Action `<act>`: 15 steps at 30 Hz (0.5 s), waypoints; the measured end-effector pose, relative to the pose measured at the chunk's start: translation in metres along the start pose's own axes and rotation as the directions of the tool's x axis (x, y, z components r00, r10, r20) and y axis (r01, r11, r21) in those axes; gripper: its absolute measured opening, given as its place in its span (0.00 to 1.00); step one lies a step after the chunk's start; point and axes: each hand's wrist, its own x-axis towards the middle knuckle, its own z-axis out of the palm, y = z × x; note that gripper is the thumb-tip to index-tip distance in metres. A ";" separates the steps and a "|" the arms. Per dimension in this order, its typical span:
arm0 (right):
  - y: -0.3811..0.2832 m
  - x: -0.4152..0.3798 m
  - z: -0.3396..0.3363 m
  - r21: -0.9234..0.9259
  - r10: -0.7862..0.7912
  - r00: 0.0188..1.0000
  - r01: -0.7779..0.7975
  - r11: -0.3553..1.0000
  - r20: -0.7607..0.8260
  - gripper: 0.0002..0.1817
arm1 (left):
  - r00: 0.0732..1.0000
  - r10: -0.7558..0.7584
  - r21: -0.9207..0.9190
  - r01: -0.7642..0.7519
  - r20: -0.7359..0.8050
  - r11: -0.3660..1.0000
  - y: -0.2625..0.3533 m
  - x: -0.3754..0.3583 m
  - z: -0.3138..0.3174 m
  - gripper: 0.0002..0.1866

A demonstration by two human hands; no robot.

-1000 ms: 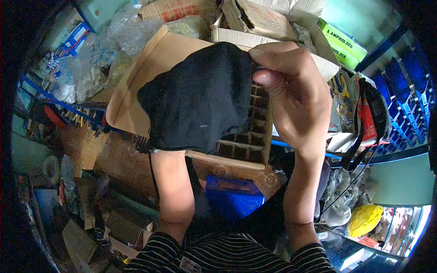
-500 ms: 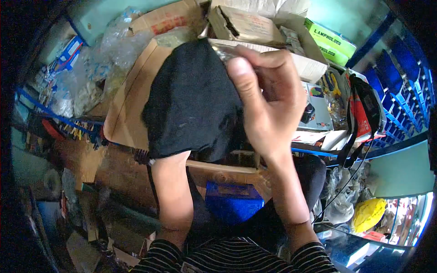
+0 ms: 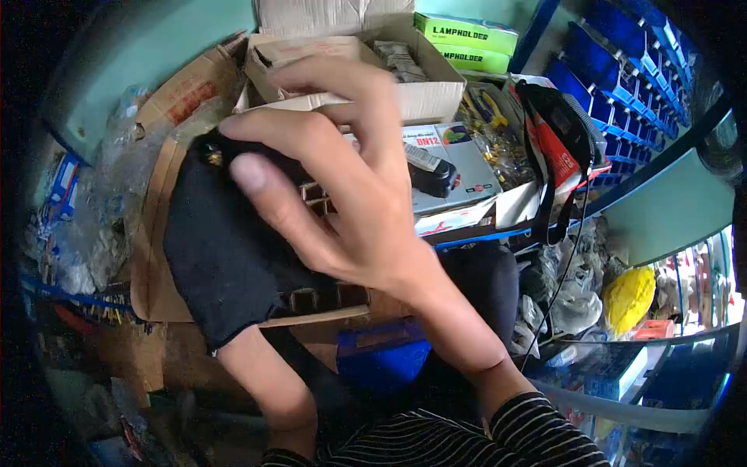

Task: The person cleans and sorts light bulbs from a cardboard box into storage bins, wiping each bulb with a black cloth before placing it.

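Note:
A black cloth covers my left hand like a loose bag, so only the wrist and forearm show and the fingers are hidden. At the cloth's upper end, a small dark piece with a brass-coloured spot pokes out. My right hand, slightly blurred, reaches across from the right. Its thumb and index finger close round the top of the cloth beside that piece, while the other fingers arch above. Below both hands lies an open cardboard box with a grid of small dividers inside.
Behind stands a cardboard carton beside green lampholder boxes. A black device rests on a grey box at right. Clear plastic bags fill the left, blue bins the far right. A blue box sits below.
My view has turned right. The cloth-covered hand appears further left and lower, and my right hand has come over to its top, thumb and index finger now at the cloth.

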 end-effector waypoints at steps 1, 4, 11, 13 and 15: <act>0.001 0.001 -0.004 0.005 0.009 0.999 -0.009 1.000 0.040 0.11 | 1.000 0.000 0.026 0.000 0.006 1.000 0.000 -0.001 -0.002 0.17; 0.007 -0.002 -0.009 0.059 0.042 0.983 -0.053 0.997 0.181 0.08 | 0.999 0.005 0.097 -0.008 0.032 0.995 -0.001 -0.002 -0.005 0.17; 0.002 -0.001 -0.014 0.140 0.242 0.951 -0.271 0.952 0.192 0.07 | 0.999 0.030 0.197 -0.035 0.025 0.980 0.001 0.002 0.001 0.16; 0.001 -0.001 -0.014 0.153 0.258 0.946 -0.289 0.945 0.195 0.07 | 0.998 0.042 0.175 -0.034 -0.045 0.984 0.004 0.002 0.008 0.16; 0.001 -0.001 -0.011 0.185 0.265 0.944 -0.301 0.936 0.194 0.07 | 0.989 0.037 0.081 -0.025 -0.146 0.996 0.014 0.004 0.019 0.16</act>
